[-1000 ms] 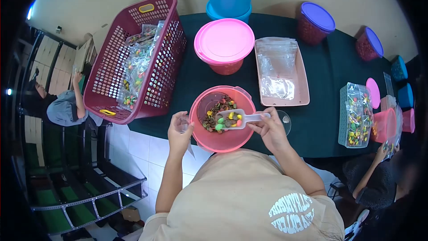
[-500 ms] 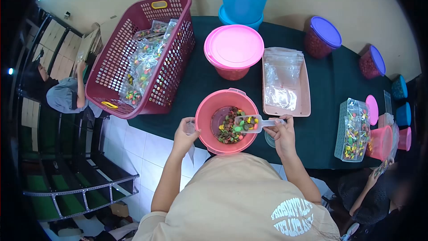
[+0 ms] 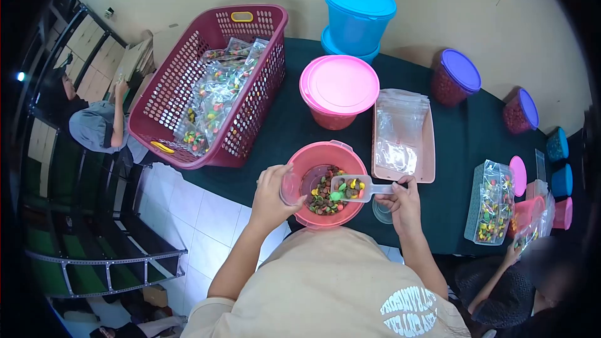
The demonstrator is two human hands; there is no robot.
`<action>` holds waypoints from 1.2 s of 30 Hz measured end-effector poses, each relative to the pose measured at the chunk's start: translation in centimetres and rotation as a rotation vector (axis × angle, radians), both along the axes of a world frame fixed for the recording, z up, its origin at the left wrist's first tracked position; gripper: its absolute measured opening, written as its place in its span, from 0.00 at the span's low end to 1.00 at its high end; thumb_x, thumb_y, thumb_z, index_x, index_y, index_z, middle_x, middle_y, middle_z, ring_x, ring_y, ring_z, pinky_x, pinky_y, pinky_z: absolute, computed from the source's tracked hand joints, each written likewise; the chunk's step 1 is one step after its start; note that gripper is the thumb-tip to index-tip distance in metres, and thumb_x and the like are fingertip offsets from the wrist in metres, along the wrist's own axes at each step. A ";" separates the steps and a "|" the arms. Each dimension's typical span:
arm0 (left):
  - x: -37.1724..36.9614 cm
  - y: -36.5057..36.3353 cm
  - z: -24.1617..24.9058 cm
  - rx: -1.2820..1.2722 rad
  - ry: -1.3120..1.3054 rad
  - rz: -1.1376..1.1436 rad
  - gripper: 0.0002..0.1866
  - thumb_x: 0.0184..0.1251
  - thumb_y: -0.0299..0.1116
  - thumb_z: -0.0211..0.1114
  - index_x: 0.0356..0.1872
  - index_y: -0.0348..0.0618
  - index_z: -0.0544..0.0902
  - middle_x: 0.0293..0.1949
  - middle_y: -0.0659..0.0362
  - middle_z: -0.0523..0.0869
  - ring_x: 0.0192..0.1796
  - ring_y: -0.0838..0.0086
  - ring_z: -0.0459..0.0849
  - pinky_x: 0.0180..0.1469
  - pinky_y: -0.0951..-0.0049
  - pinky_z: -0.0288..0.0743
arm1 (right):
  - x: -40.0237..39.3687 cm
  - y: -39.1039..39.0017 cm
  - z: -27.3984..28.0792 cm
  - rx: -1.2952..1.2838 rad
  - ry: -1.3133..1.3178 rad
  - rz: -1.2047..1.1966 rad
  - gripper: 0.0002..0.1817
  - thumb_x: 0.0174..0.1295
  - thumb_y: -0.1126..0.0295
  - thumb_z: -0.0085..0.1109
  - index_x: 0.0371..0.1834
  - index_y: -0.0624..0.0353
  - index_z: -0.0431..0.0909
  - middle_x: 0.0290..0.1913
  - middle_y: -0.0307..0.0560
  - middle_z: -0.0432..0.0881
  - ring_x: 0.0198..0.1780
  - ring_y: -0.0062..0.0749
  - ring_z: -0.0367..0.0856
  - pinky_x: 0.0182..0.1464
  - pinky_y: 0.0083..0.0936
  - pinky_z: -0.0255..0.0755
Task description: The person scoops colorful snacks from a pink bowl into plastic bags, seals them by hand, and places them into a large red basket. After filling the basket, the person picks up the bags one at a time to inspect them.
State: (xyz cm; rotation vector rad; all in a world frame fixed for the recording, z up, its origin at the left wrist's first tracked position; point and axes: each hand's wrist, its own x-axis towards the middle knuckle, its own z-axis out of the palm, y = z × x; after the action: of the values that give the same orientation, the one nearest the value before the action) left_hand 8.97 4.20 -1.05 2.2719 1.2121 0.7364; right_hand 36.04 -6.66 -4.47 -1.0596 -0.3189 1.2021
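**Scoop (image 3: 369,189) of candy (image 3: 358,186) over the pink tub (image 3: 312,158)**

The right hand (image 3: 404,203)'s fingers grip the scoop. The left hand (image 3: 272,199)'s fingers hold something see-through (image 3: 290,188) by the pink tub, at the table (image 3: 451,213)'s near edge.

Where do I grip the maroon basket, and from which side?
I'd grip the basket by its near yellow handle and far yellow handle, coming from above at each end. They sit in the opposite short sides, with filled bags between, so both should keep it level.
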 end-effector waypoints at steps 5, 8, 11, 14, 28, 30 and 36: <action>1.1 0.2 0.2 0.004 0.057 -0.139 0.44 0.33 0.33 0.79 0.60 0.43 0.69 0.53 0.53 0.73 0.57 0.57 0.70 0.60 0.60 0.66 | -0.9 1.1 2.2 0.056 -0.035 -0.003 0.11 0.66 0.75 0.48 0.44 0.55 0.55 0.33 0.56 0.81 0.31 0.39 0.86 0.36 0.29 0.83; 1.4 0.4 0.4 -0.031 0.066 -0.197 0.45 0.33 0.33 0.79 0.61 0.43 0.69 0.54 0.53 0.73 0.58 0.57 0.69 0.61 0.60 0.66 | -1.8 1.5 1.9 0.040 -0.038 0.009 0.11 0.66 0.75 0.48 0.44 0.55 0.55 0.33 0.57 0.81 0.32 0.40 0.86 0.36 0.30 0.83; 1.3 0.9 0.7 -0.025 0.083 -0.224 0.46 0.32 0.34 0.78 0.61 0.44 0.68 0.55 0.53 0.72 0.59 0.57 0.68 0.61 0.59 0.65 | -2.9 2.0 2.2 -0.003 -0.085 0.003 0.12 0.66 0.75 0.48 0.45 0.56 0.55 0.32 0.57 0.81 0.31 0.40 0.86 0.36 0.30 0.83; 1.3 1.2 1.0 0.002 0.124 -0.252 0.46 0.32 0.36 0.78 0.61 0.44 0.68 0.54 0.53 0.72 0.58 0.57 0.69 0.61 0.59 0.63 | -3.4 2.4 2.6 -0.066 -0.193 -0.018 0.12 0.66 0.75 0.48 0.46 0.57 0.55 0.29 0.55 0.81 0.30 0.38 0.85 0.33 0.27 0.82; 3.6 2.3 4.1 -0.489 -0.081 -0.397 0.38 0.40 0.36 0.76 0.57 0.39 0.71 0.51 0.50 0.78 0.56 0.61 0.78 0.59 0.65 0.69 | -4.1 4.9 10.2 0.236 -1.197 0.036 0.12 0.61 0.75 0.57 0.45 0.62 0.66 0.28 0.50 0.79 0.29 0.34 0.83 0.32 0.24 0.74; 3.4 2.7 4.4 -0.585 -0.116 -0.461 0.37 0.42 0.37 0.75 0.57 0.38 0.71 0.51 0.51 0.78 0.55 0.64 0.77 0.59 0.66 0.69 | -3.7 4.9 10.8 0.340 -1.241 0.016 0.12 0.61 0.75 0.58 0.45 0.61 0.66 0.28 0.49 0.79 0.27 0.33 0.81 0.30 0.25 0.73; 3.2 4.0 4.2 -1.020 -0.129 -0.758 0.35 0.47 0.36 0.74 0.58 0.37 0.71 0.51 0.55 0.78 0.52 0.73 0.77 0.57 0.71 0.70 | -3.7 5.4 12.4 0.585 -1.225 0.244 0.12 0.59 0.81 0.57 0.43 0.61 0.67 0.30 0.49 0.79 0.31 0.34 0.81 0.32 0.25 0.73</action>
State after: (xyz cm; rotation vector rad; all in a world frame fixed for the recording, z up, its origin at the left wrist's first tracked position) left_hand 12.17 8.22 3.16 1.5454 0.3908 -0.0581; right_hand 32.30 -1.24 7.92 -1.1225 -1.6686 0.4453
